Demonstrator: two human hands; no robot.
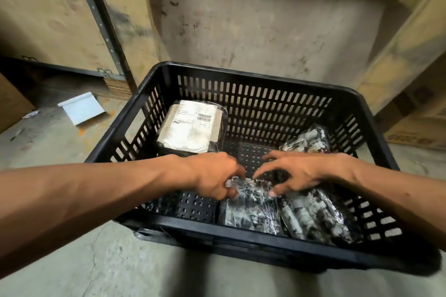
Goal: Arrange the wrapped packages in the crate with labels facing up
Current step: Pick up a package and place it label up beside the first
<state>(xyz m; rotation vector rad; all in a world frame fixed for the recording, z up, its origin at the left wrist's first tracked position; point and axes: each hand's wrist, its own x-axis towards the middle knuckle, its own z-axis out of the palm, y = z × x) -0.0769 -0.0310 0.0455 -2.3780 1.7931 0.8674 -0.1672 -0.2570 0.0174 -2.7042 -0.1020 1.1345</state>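
Concrete floor [72,260], slotted black plastic crate [253,94], crinkly wrapped packages [251,210].

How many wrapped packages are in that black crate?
4: a labelled package at the far left, one at the far right, and two side by side at the near right. Hands may hide more.

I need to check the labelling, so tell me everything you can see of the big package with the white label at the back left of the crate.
The labelled package is a blocky bundle in dark, glossy plastic wrap. Its top carries a white paper label with a barcode and small print, facing up. It lies in the black crate, close to the left wall. Neither hand touches it.
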